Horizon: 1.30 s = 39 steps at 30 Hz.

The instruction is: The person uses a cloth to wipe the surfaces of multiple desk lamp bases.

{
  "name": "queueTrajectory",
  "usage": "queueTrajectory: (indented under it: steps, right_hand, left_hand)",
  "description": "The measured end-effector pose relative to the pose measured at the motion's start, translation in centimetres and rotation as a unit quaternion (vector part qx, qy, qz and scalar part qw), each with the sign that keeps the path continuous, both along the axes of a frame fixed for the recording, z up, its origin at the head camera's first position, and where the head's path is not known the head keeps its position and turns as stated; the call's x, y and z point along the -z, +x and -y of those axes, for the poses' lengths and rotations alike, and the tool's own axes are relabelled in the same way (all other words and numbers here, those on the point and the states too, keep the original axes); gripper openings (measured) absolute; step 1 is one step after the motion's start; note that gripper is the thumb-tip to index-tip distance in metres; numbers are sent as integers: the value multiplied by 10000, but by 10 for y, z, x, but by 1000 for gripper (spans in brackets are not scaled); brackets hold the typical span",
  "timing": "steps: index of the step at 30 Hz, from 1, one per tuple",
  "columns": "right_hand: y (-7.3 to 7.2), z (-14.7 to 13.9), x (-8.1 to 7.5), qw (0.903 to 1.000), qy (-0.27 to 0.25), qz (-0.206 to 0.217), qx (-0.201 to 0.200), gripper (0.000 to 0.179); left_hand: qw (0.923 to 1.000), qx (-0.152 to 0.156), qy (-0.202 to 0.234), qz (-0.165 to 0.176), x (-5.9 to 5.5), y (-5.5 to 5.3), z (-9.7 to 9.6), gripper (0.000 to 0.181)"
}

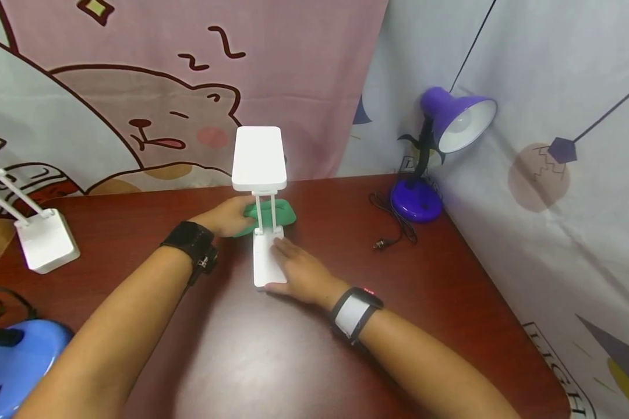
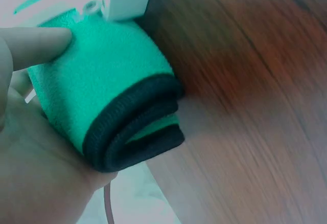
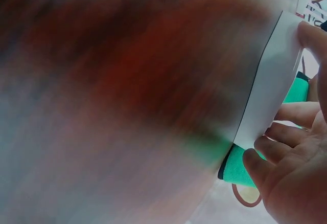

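A white desk lamp (image 1: 266, 267) stands upright mid-table in the head view, its flat head (image 1: 259, 157) lit and raised on two thin arms. My right hand (image 1: 306, 273) holds the lamp's base by its right side, thumb at the near end; the right wrist view shows fingers along the base's edge (image 3: 268, 81). Behind the lamp's arms, my left hand (image 1: 225, 216) grips a folded green cloth (image 1: 285, 214). The left wrist view shows the cloth's dark stitched border (image 2: 138, 98) and a thumb or finger pressing on its top. The lamp hides part of the cloth.
A purple gooseneck lamp (image 1: 416, 201) with a loose cord and plug (image 1: 384, 243) stands at the back right. Another white lamp (image 1: 47, 238) is at the left, and a blue lamp base (image 1: 26, 361) sits at the near left. Printed curtains (image 1: 304, 87) hang behind the table.
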State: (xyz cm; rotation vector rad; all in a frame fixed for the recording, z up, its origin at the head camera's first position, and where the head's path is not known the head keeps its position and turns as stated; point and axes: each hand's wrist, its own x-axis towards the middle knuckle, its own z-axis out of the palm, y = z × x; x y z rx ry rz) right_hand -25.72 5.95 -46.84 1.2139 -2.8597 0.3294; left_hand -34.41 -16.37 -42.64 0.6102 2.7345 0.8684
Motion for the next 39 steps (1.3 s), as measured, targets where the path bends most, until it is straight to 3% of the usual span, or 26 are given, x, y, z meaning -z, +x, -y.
queueTrajectory:
  steps: [6,14,19,28,34,39]
  right_hand:
    - [2,7,-6,9997,190,-151,3,86]
    - [17,29,-14,9905,1030,-890,-174,73]
    - [20,31,-9,9854,1350,-1041,-54,62]
    - [-14,-10,-11,9772,1601,-1035,937,53]
    - [-43,-51,-12,9651,1805,-1067,1572,58]
    - [-62,-76,-14,9633,1661,-828,1941,57]
  left_hand:
    - [9993,-40,-209,-319,2,3,9,44]
    - [9945,-810,-19,-668,5,16,35,40]
    - [9937,-961,-46,-576,4,26,51,41]
    - [9935,-1091,53,-319,-1,37,67,40]
    - [9930,-1126,33,-348,2,44,75,40]
    - [9924,-1167,71,-379,4,48,79,42]
